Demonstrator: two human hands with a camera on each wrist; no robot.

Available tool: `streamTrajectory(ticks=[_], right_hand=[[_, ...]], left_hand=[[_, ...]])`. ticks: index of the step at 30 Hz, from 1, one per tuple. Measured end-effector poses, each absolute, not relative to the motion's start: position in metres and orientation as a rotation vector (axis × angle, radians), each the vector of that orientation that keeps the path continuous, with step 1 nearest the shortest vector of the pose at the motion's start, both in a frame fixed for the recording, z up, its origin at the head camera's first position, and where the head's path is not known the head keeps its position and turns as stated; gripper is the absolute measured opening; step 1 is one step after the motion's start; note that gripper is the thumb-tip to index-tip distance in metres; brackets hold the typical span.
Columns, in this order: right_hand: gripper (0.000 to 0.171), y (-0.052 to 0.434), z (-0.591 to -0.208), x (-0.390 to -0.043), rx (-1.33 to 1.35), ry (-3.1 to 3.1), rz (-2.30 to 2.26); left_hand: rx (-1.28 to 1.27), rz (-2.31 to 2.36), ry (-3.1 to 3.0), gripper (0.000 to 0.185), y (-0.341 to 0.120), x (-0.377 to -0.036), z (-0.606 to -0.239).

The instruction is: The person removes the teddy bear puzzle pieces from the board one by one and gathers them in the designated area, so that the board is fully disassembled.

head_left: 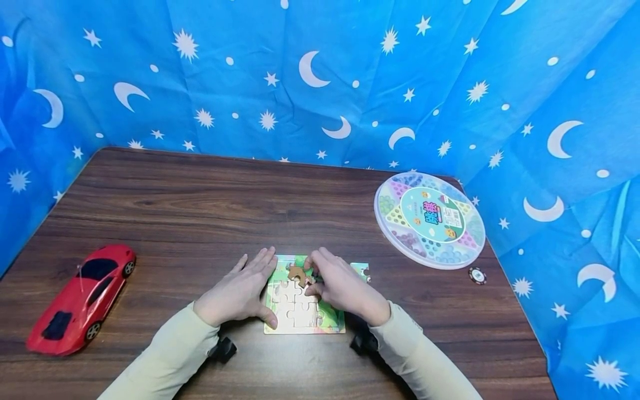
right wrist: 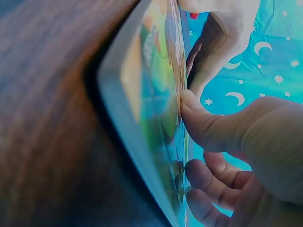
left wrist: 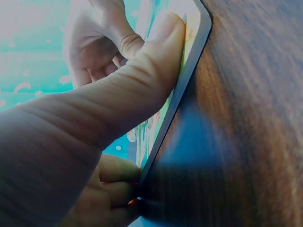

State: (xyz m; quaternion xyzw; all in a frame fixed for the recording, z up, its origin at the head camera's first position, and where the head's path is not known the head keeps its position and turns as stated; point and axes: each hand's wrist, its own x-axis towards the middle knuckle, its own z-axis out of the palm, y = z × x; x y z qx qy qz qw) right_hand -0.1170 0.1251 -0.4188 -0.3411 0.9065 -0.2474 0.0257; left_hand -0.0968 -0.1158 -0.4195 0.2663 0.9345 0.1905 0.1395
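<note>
A small jigsaw puzzle board lies on the table, with pale, glare-washed pieces fitted in its frame. My left hand lies along its left side, fingers extended and thumb pressing the board's front-left part. Over the upper right of the board, my right hand bends its thumb and fingers around a brown-patterned puzzle piece. In the right wrist view, the thumb and fingertips touch the puzzle's face. The hand partly hides that piece. A loose puzzle piece lies just beyond the right hand.
A red toy car stands at the left. On the right lies a round Chinese checkers box, with a poker chip near its lower edge. Blue star-and-moon cloth hangs behind the wooden table.
</note>
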Motion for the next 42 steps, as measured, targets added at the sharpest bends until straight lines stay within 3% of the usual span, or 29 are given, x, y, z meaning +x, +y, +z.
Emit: streamTrajectory(ticks=[9, 22, 27, 35, 42], right_hand=[[0.023, 0.128, -0.414, -0.112, -0.942, 2.689, -1.024], [0.019, 0.155, -0.397, -0.104, -0.870, 2.705, -1.386], [0.024, 0.184, -0.387, -0.103, -0.642, 2.800, -1.499], [0.014, 0.235, -0.384, -0.107, -0.307, 2.908, -1.247], [0.013, 0.260, -0.397, -0.109, -0.204, 2.885, -1.083]], left_hand=[[0.777, 0.539, 2.708, 0.131, -0.115, -0.096, -0.421], [0.783, 0.539, 2.726, 0.131, -0.115, -0.095, -0.421], [0.783, 0.540, 2.726, 0.130, -0.115, -0.095, -0.421], [0.778, 0.538, 2.721, 0.131, -0.115, -0.096, -0.423], [0.781, 0.540, 2.720, 0.131, -0.115, -0.096, -0.422]])
